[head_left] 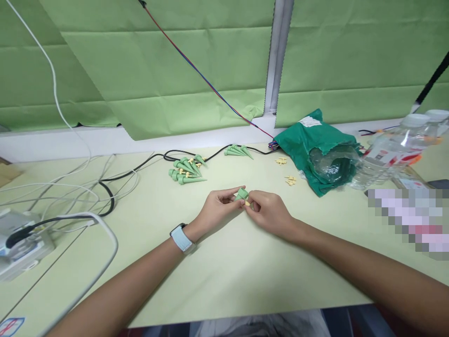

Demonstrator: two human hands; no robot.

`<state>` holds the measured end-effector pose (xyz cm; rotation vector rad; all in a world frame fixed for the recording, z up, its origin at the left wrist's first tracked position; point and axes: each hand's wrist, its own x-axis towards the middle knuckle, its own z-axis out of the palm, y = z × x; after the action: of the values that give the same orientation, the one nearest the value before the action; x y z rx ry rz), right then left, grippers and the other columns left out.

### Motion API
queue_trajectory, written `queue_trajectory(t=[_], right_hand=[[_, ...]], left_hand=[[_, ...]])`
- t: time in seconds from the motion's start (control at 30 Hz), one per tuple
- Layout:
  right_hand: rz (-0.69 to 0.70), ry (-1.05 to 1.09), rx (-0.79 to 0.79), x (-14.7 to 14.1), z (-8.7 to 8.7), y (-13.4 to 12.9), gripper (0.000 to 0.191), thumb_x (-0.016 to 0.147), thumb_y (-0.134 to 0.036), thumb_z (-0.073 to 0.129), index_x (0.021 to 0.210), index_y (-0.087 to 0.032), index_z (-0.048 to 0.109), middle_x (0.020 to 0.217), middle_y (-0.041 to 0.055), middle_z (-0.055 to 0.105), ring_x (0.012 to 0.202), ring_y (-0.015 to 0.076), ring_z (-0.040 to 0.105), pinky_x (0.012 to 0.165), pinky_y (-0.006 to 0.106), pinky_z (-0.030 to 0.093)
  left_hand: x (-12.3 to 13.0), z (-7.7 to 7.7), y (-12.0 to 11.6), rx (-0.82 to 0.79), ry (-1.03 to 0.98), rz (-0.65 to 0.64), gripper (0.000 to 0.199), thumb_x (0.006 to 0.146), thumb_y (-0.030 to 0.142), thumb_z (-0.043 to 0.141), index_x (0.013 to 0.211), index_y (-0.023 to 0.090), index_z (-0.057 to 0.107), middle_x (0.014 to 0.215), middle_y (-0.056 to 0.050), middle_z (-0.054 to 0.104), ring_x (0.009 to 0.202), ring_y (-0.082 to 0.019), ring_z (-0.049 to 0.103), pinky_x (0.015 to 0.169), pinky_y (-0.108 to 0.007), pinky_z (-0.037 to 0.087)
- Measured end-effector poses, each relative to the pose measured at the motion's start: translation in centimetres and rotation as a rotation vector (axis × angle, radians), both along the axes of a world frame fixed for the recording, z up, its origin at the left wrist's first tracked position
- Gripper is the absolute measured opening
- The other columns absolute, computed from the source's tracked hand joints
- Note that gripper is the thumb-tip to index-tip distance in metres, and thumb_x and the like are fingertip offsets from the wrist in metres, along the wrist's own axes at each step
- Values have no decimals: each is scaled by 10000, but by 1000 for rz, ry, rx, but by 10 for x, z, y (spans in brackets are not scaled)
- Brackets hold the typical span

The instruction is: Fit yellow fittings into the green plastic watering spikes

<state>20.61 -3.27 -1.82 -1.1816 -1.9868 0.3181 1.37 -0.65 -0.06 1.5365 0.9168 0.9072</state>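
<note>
My left hand [219, 208] is closed around a green plant watering spike [242, 193], its wide end facing right. My right hand [268, 209] pinches a small yellow valve piece [247, 203] against the side of that spike. Whether the piece sits inside the spike is hidden by my fingers. Farther back on the left lies a cluster of green spikes [187, 171] with yellow pieces attached. Several plain green spikes [238, 150] lie behind my hands. Two small groups of yellow valve pieces, one farther back [280, 161] and one nearer [290, 180], rest to the right.
A torn green plastic bag [301, 145] lies at the back right, beside clear plastic bottles [386, 150]. Black and white cables and a power strip [21, 243] cover the left side. A black cable [164, 153] runs along the table's back edge.
</note>
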Motion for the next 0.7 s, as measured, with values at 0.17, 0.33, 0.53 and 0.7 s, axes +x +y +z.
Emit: queue_trajectory(t=[0.17, 0.33, 0.53, 0.7], right_hand=[[27, -23, -109, 1, 2, 1, 242, 944, -290, 552, 719, -202, 546, 654, -22, 590, 581, 119, 485, 557, 254, 278], [68, 58, -98, 2, 2, 2, 257, 943, -279, 555, 699, -198, 547, 626, -18, 559, 572, 119, 470, 566, 248, 310], [9, 26, -97, 1, 3, 0, 196, 902, -307, 627, 744, -200, 584, 669, -17, 610, 591, 119, 503, 564, 248, 311], [113, 132, -63, 2, 1, 1, 161, 949, -265, 560, 846, -202, 669, 702, 1, 643, 599, 123, 533, 600, 251, 386]], left_hand=[[-1, 0, 1, 24, 12, 16, 552, 805, 389, 780, 1301, 164, 696, 773, -35, 693, 776, -173, 620, 833, -352, 544], [-2, -1, 2, 15, 19, 15, 527, 824, 386, 764, 1303, 177, 695, 782, -24, 683, 791, -162, 616, 858, -339, 530], [-1, 1, 2, 23, 36, 25, 527, 829, 372, 760, 1313, 176, 689, 744, -13, 655, 728, -140, 569, 769, -290, 506], [0, 6, 1, 73, 36, 23, 424, 843, 363, 740, 1216, 162, 745, 730, -10, 608, 688, -126, 502, 674, -259, 438]])
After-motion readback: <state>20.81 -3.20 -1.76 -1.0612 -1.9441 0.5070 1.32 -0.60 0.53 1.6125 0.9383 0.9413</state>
